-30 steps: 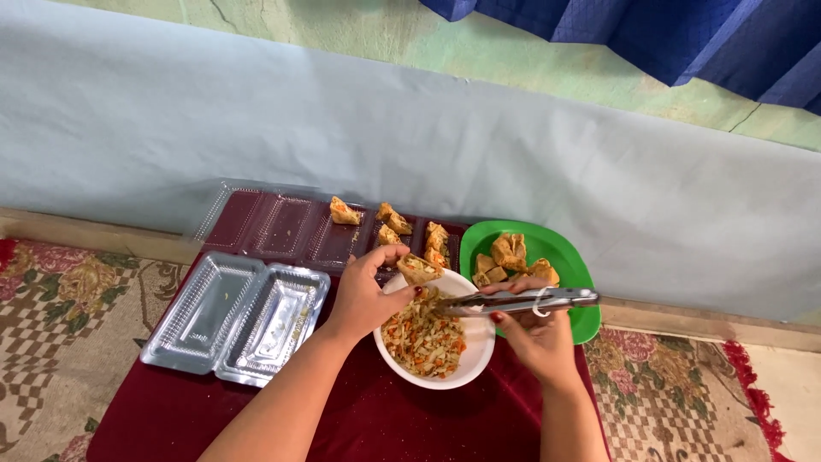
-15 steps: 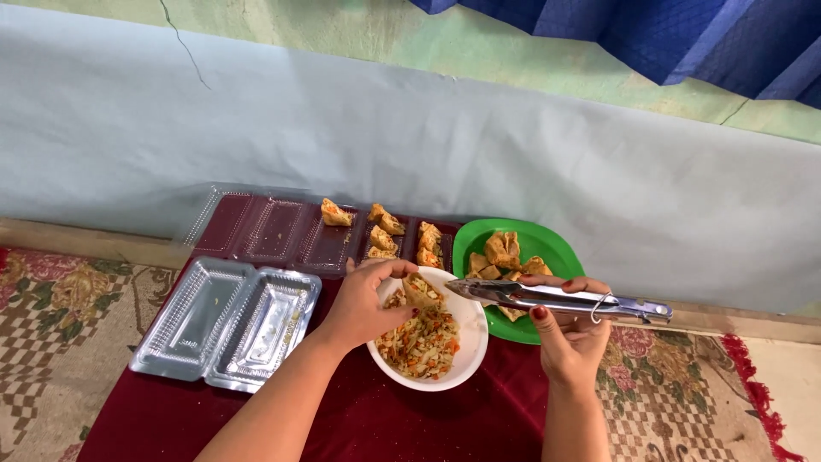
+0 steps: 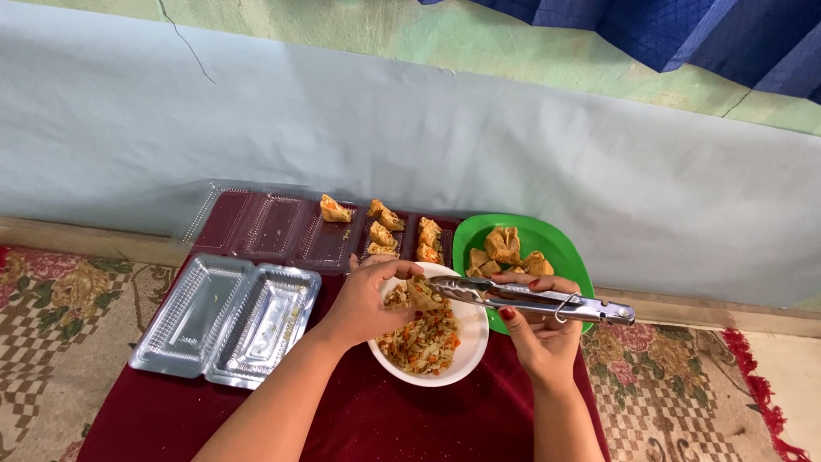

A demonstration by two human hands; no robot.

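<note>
From the head camera, a white bowl (image 3: 466, 355) of noodle and vegetable filling is seen on the maroon cloth (image 3: 342, 419). The left hand (image 3: 363, 304) is cupped against its rim, fingers closed on a fried pastry piece (image 3: 421, 293) over the filling. Metal tongs (image 3: 530, 299) are gripped in the closed right hand (image 3: 539, 334), tips together at that piece. More fried pastries are held in a green plate (image 3: 560, 248) and a clear compartment tray (image 3: 282, 231). An empty clear hinged container (image 3: 227, 321) lies left.

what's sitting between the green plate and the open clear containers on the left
In the head view, the white bowl of mixed filling sits between the green plate and the clear containers, with the left hand at its rim.
</note>
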